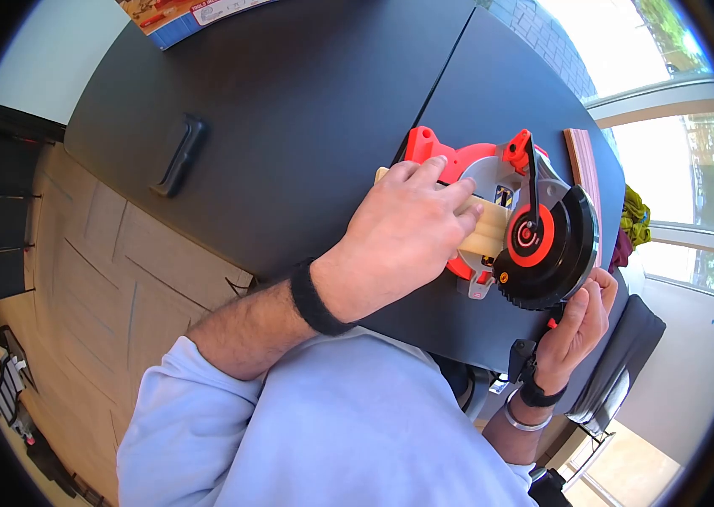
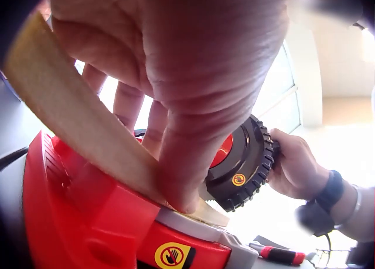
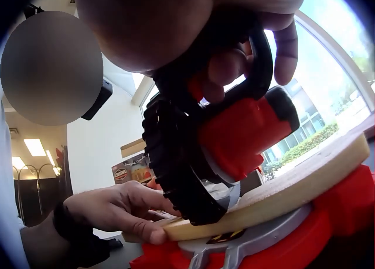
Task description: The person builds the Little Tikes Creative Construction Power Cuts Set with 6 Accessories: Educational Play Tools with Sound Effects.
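A red, grey and black toy miter saw (image 1: 572,245) stands on the dark table (image 1: 289,101). Across its base (image 3: 345,204) lies a pale wooden board (image 1: 489,221). My left hand (image 1: 412,220) holds the board, with the thumb along the near edge and the fingers over the top. The right hand (image 1: 576,325) grips the saw's black loop handle (image 3: 265,63), its fingers curled through the loop. In the right wrist view, the grey blade (image 3: 229,197) and toothed black guard (image 3: 176,163) are lowered right at the board, beside my left fingers.
A striped wooden plank (image 1: 583,165) lies behind the saw by the window. A black handle-shaped piece (image 1: 179,156) is on the table's left part, and a printed box (image 1: 179,17) stands at the far edge. Green and maroon cloth (image 1: 634,215) sits beyond the right edge.
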Available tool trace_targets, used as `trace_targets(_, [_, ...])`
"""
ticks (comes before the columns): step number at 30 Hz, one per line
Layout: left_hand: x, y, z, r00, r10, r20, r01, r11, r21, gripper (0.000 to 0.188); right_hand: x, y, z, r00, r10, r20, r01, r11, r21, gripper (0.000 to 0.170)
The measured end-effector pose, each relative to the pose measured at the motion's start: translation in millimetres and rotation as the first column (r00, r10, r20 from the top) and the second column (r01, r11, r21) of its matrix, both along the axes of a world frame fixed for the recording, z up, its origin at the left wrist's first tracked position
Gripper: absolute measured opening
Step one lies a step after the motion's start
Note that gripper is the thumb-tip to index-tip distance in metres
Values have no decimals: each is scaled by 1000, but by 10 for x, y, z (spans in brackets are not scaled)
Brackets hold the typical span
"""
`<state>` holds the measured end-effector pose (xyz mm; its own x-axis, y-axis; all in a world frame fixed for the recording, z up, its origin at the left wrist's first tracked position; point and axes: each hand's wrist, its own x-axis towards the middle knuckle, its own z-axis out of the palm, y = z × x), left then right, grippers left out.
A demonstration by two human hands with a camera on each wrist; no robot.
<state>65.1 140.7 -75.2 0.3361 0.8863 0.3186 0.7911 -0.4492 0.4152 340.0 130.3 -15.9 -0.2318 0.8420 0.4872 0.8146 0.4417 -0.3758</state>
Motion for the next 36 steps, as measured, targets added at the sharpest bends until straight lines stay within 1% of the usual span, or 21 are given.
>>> trace_targets(2, [-1,5,6,1000,8,-11,-8,1000,5,51,10,28,8,1000,7,-3,-7,1000,-10,42])
trace_targets(4, [-7,-5,14,1000,-3,-12,3,1000,-18,49,10,52,13,996,-29,-80,25,998,-54,40])
trace_targets(8, [5,-16,28,1000,8,-23,-9,1000,-28,47,7,91,8,999,4,-46,-6,999,-43,39])
trace_targets(10, [0,-20,21,1000,3,-12,-4,1000,-26,44,22,100,-49,998,53,-27,-53,998,22,40])
trace_targets(13, [-2,-11,9,1000,-7,-10,7,999,-41,43,24,94,-71,998,45,-37,-44,998,37,40])
trace_targets(17, [-19,-23,-15,1000,-9,-16,9,1000,-14,42,58,126,-24,997,50,-58,-49,999,10,39])
trace_targets(19, [-39,-42,-11,997,-60,-42,60,998,-20,42,63,131,-16,997,42,-69,-42,999,5,39])
trace_targets(20, [-46,-56,-6,997,-59,-42,58,998,-19,42,58,133,-15,997,44,-69,-44,999,6,39])
trace_targets(23, [-49,-100,26,996,-84,-15,83,995,-60,40,48,126,-23,995,50,-83,-49,999,6,38])
trace_targets(25, [-46,-120,47,996,-83,-23,81,992,-99,41,49,110,-35,998,54,-42,-53,999,6,38])
trace_targets(29, [-27,-148,33,996,-76,-39,72,994,-83,43,13,85,-83,999,42,-26,-41,998,41,39])
trace_targets(31, [-17,-156,24,997,-65,-45,62,996,-70,45,0,65,-80,999,28,24,-28,999,17,41])
trace_targets(32, [-18,-157,21,997,-66,-47,62,996,-70,45,-3,56,-84,999,27,22,-27,999,17,41])
trace_targets(34, [-22,-156,22,997,-69,-41,66,996,-67,46,-2,42,-85,998,55,31,-54,998,-37,43])
trace_targets(36, [-20,-154,22,997,-72,-35,70,995,-71,45,-2,42,-104,997,62,37,-61,998,-31,44])
